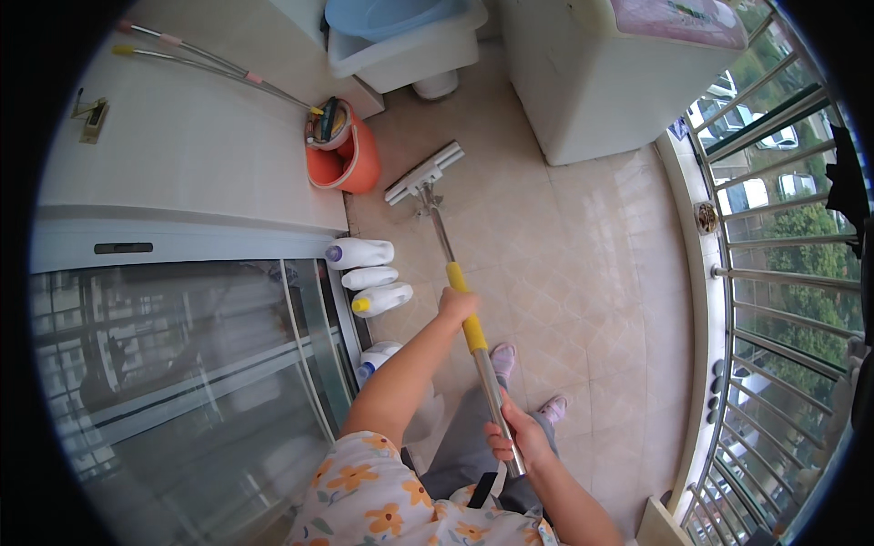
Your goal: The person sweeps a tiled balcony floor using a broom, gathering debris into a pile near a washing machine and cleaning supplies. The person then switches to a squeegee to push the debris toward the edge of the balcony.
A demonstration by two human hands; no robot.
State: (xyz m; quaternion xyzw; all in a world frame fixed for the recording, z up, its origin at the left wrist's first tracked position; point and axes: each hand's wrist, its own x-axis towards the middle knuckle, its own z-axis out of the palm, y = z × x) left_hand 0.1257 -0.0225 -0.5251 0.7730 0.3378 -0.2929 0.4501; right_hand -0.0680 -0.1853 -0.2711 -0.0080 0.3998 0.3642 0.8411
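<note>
A sponge mop [464, 305] with a steel pole and a yellow grip sleeve slants away from me. Its wide white head [425, 174] rests on the tiled floor beside an orange bucket. Around the yellow sleeve, partway down the pole, my left hand [458, 303] is closed. My right hand [521, 433] is wrapped around the bare metal near the pole's upper end. The sponge under the head is mostly hidden.
Several white bottles [369, 253] stand along the sliding glass door [182, 364] at left. The orange bucket [357, 164] has brushes and two long poles by it. A white appliance [601, 100] stands at the far right; a barred railing [783, 273] lines the right side.
</note>
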